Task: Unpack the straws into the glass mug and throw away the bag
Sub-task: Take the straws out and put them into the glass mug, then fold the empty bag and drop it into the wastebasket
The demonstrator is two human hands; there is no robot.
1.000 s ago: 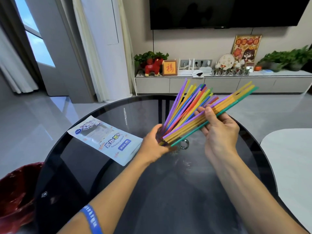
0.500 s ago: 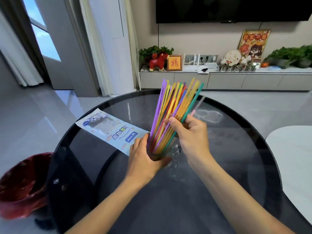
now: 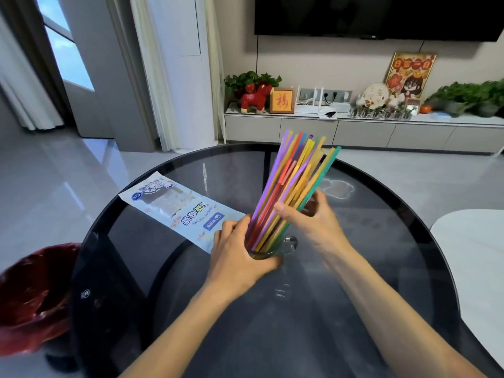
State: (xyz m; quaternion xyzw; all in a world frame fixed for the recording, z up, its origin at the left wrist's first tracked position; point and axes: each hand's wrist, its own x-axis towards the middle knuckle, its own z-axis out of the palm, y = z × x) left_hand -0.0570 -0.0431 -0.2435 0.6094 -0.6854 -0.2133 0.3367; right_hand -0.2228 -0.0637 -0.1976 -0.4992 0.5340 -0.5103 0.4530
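Note:
A bundle of coloured straws (image 3: 293,184) stands with its lower ends inside the glass mug (image 3: 289,245) on the round dark glass table (image 3: 300,309), leaning up and to the right. My left hand (image 3: 240,255) wraps around the mug's left side. My right hand (image 3: 311,222) holds the straws at mid-height, thumb across the front and fingers behind. The flat white and blue straw bag (image 3: 177,208) lies on the table to the left of the mug.
A bin lined with a red bag (image 3: 32,296) stands on the floor at the table's left edge. A white table (image 3: 474,257) sits at the right. A TV cabinet with ornaments and plants runs along the far wall.
The straws have swung from a rightward slant to nearly upright, and their lower ends have dropped into the mug. My left hand has closed around the mug.

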